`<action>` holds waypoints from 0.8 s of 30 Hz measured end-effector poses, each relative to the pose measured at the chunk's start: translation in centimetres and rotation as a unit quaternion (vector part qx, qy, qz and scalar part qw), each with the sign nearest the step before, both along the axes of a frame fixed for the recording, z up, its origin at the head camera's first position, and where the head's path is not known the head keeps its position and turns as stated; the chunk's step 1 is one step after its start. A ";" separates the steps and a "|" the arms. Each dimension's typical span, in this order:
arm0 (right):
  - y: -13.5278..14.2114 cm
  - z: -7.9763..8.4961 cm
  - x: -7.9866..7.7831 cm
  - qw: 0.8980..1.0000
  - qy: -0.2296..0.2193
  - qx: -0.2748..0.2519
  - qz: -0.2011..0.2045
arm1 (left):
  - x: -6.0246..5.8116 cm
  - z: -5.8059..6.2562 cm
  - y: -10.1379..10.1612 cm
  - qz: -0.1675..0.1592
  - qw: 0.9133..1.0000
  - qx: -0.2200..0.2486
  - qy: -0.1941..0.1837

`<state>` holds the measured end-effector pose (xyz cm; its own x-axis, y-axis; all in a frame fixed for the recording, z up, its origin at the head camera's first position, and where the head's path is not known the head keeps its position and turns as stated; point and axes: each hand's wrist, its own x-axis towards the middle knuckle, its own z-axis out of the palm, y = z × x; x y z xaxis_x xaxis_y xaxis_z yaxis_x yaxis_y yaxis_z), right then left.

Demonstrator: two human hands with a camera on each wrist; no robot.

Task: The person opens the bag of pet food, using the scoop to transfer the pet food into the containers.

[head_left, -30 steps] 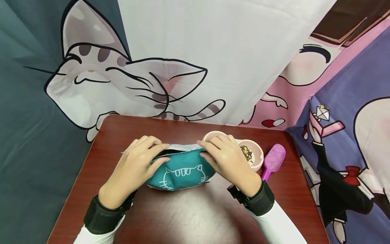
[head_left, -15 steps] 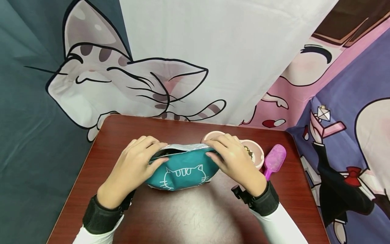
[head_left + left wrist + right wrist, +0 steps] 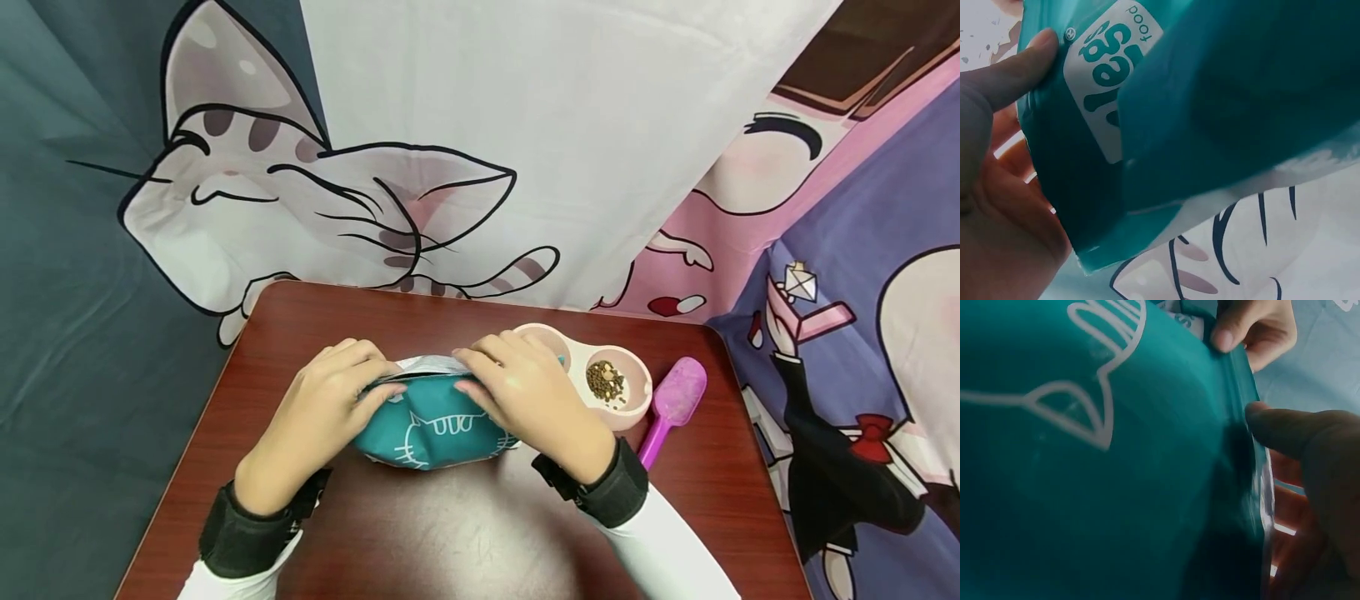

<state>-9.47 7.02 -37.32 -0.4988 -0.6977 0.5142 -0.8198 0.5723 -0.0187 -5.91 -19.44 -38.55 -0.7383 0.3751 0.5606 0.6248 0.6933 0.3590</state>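
A teal pouch (image 3: pixel 442 429) with a white cat drawing stands on the table, its silvery top edge toward the back. My left hand (image 3: pixel 315 417) pinches the left end of that edge, thumb in front and fingers behind. In the left wrist view a white label (image 3: pixel 1097 94) with the word "food" shows beside the thumb. My right hand (image 3: pixel 528 396) grips the same edge right of the middle, its thumb (image 3: pixel 1279 428) pressed to the front. Between the hands the pouch's mouth is a narrow slit. Its right end is hidden behind the right hand.
A pale pink double bowl (image 3: pixel 641 400) stands behind the right hand, with brown dry pet food (image 3: pixel 604 382) in its right cup. Beside it lies a purple scoop (image 3: pixel 678 392). A printed cloth (image 3: pixel 450 100) hangs behind the reddish-brown table (image 3: pixel 360 550).
My right hand has slid left along the pouch's top edge, after a slight shift right. The mouth has narrowed, and more of the double bowl shows. The left hand has barely moved.
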 end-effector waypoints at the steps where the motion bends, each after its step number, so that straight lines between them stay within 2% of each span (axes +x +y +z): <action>1: -0.3 0.0 0.0 1.000 0.005 0.005 0.000 | -0.1 -0.1 0.1 -0.003 1.000 0.006 0.004; 11: -1.0 -0.9 -0.4 0.997 0.070 -0.011 0.026 | -0.5 -0.7 0.2 -0.019 0.999 0.036 0.023; 17: -1.6 -0.8 -0.3 0.997 0.068 -0.011 0.015 | -0.5 -0.6 0.2 -0.021 0.999 0.033 0.020; 20: -2.2 -0.7 -0.2 0.998 0.061 -0.010 0.012 | -0.4 -0.6 0.2 -0.012 1.000 0.024 0.016; 24: -2.7 -0.8 -0.1 0.998 0.062 -0.019 0.014 | -0.1 -0.3 0.4 0.016 1.000 0.001 -0.003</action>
